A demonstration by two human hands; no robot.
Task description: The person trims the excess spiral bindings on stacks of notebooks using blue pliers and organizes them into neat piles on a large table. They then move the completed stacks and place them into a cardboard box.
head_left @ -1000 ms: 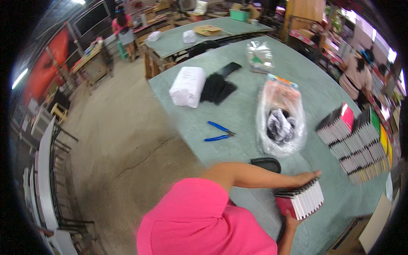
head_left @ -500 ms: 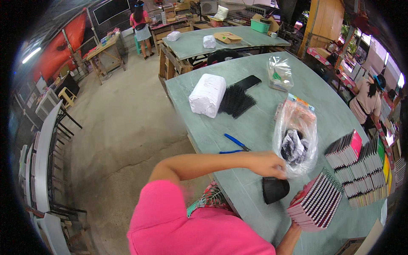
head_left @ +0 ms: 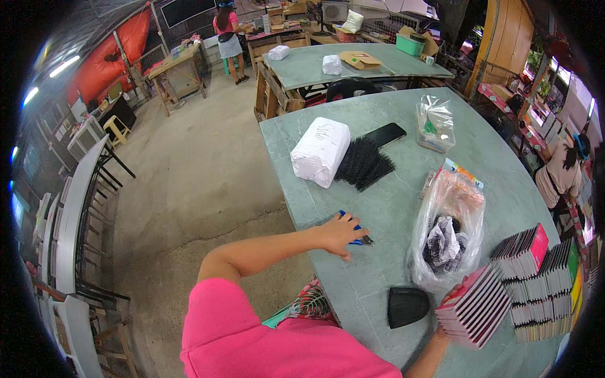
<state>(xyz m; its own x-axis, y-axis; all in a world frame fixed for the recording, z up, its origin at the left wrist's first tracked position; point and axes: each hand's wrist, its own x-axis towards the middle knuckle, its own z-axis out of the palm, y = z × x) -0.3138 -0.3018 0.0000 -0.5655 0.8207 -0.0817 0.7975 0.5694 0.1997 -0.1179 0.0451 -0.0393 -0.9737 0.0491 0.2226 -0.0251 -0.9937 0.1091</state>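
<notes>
My left hand lies over a pair of blue-handled pliers near the table's left edge, fingers spread and touching the handles. Only the jaws and bits of blue handle show beneath it. At the lower right my right hand grips a stack of spiral-bound notebooks, tilted with the bound edges facing up. Part of that hand is hidden behind the stack. Between my hands sits a black rounded pouch-like piece. A clear plastic bag with crumpled paper and dark pieces inside lies beyond the notebooks.
More notebooks stand in rows at the right edge. Farther up the green table are a white wrapped bundle, black plastic coils, a phone and a clear box. Other people work at the back left and far right.
My left hand has moved left from beside the plastic bag onto the pliers. The right hand still holds the notebooks, now turned slightly. The view has shifted a little.
</notes>
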